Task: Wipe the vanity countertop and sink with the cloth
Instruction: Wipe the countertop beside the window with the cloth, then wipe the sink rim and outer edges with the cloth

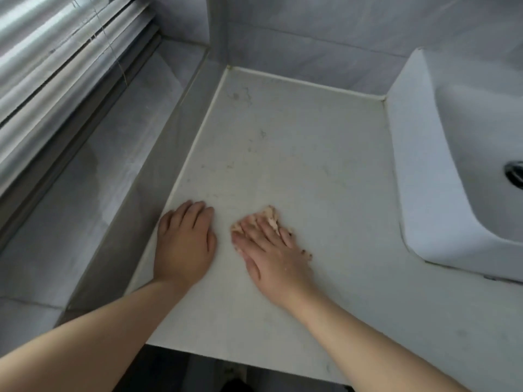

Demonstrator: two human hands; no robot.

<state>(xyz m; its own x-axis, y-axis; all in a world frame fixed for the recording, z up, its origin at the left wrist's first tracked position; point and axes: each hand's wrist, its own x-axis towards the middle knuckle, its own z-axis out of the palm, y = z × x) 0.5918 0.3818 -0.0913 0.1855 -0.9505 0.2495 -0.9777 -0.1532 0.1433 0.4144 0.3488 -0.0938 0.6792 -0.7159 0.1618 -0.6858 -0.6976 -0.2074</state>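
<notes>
Right hand (271, 247) presses flat, fingers spread, on the beige cloth (270, 217); left hand (184, 244) rests flat, empty. Better to sweep toward twelve o'clock, over the countertop (297, 154) specks.

Soft cool daylight comes from the blinds (56, 52) at upper left, slats blown out with glare; everything else is evenly lit, flat, with a blue-grey cast. Shadows are faint: a soft one under the sink (410, 165) rim on the tabletop (297, 154), thin ones beside the hands, and darkness below the tabletop's front edge. The whole frame is soft and smeary with fine detail lost, the right hand (276, 256) and cloth (270, 217) blurred most and the left hand (184, 244) a bit cleaner, and wide-angle warp bows the blinds, wall (311, 46) seams and sink toward the edges.
</notes>
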